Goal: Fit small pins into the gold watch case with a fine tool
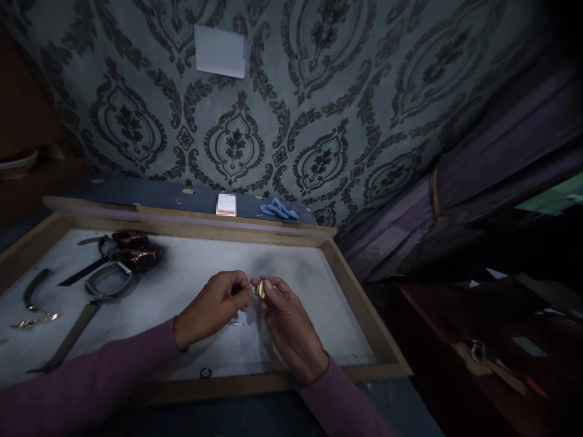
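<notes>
My right hand (291, 318) pinches a small, shiny gold-coloured piece (261, 289) between thumb and fingers; its exact kind does not show. Close beside it, my left hand (214, 308) has its fingers closed in a pinch. A tiny pale bit shows between the two hands, but I cannot make out what the left fingers hold. Both hands are above the white bottom of a shallow wooden-framed tray (364, 325). Beneath them lies a thin, bright, pin-like piece (235, 323). A small dark ring (206, 372) rests near the tray's front edge.
Dark goggle-like items (136, 250), a strap with a grey loop (112, 284) and a gold-coloured chain (35, 320) lie at the tray's left. Behind its back edge are a small white box (226, 205) and a blue cloth (279, 209). A purple curtain (410, 218) hangs right.
</notes>
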Available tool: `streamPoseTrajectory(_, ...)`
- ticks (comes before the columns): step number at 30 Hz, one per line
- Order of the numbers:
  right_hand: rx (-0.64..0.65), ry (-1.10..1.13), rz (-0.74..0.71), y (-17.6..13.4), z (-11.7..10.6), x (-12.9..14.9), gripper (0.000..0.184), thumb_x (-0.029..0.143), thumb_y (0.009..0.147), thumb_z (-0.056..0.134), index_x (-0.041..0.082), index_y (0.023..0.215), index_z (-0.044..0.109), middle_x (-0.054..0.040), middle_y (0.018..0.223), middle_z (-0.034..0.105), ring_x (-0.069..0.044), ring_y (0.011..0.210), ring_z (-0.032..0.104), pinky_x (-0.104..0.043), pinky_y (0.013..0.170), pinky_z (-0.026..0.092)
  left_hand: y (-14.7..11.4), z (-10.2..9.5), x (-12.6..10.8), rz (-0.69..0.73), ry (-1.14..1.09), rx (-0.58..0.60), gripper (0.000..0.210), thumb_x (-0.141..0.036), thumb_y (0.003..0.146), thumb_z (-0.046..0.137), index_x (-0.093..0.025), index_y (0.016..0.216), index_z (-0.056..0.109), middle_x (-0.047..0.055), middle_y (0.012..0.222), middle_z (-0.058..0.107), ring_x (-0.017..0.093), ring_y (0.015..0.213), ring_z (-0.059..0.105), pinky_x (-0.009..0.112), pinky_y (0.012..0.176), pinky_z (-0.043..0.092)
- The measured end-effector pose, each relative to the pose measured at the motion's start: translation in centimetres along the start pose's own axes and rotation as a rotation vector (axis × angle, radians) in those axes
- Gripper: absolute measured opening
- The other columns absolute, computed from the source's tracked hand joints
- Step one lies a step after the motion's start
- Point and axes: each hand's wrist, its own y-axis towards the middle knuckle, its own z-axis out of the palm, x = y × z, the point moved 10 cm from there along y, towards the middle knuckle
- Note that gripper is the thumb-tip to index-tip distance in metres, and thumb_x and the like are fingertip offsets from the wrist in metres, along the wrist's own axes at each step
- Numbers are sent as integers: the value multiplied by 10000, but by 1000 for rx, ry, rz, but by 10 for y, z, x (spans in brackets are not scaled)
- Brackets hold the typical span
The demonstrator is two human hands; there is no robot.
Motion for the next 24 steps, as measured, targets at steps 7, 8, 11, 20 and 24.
streamPoseTrajectory(7,-4,-46,6,-4,4,1,273,264,579,887,160,749,702,3,718,663,-103,675,600,-205,669,509,-1,-3,-5,-5,50,1,133,-273,771,493,-158,724,541,-8,646,565,115,572,516,207,510,397)
streamPoseTrajectory(8,-4,-55,18,-4,4,0,277,270,572,890,158,735,697,5,703,658,-105,666,601,-208,662,513,-2,-3,-6,-6,58,3,130,-266,770,485,-159,720,540,-10,639,562,113,568,511,203,505,390)
streamPoseTrajectory(11,-12,-90,69,-4,2,-4,300,301,564,891,155,716,676,12,647,644,-100,622,595,-186,573,493,-3,-3,-8,-2,85,10,140,-261,774,468,-159,716,543,-11,623,556,112,559,502,195,492,371)
streamPoseTrajectory(20,-68,-137,40,-3,-5,-3,326,323,542,892,145,710,677,21,629,632,-69,529,498,-152,416,336,-3,0,-7,6,149,33,168,-302,770,471,-167,686,526,-7,604,559,114,532,489,197,476,348)
streamPoseTrajectory(24,-39,-140,12,-2,-3,-2,304,315,550,887,146,700,683,12,634,632,-81,536,503,-171,425,345,-3,-1,-9,22,176,32,164,-298,761,466,-170,678,524,-2,609,565,116,537,482,200,476,331)
